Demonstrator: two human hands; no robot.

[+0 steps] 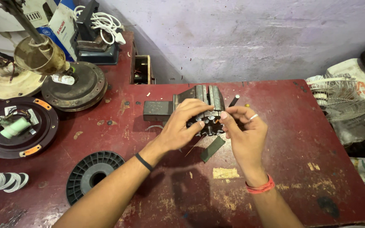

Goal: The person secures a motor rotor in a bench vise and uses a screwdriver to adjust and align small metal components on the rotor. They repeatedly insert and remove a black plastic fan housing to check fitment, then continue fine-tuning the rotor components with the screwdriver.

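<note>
**Two hands on a slotted metal core at the middle of the red counter**

Both hands meet over a dark slotted metal core that sits near the middle of the worn red counter, just in front of a grey metal block with ribbed plates standing on its right. The left hand lies over the top and left side of the core, its grip closed around it with fingers curled down across the slots. The right hand presses in from the right, thumb and forefinger pinched together at the core's edge; what, if anything, sits between them is too small to tell. A dark green strip lies flat on the counter just below the core, between the two wrists.

To the near left lies a black plastic spool. Far left, two round fan motor housings rest on the counter. A wire fan guard sits off the right edge.
</note>
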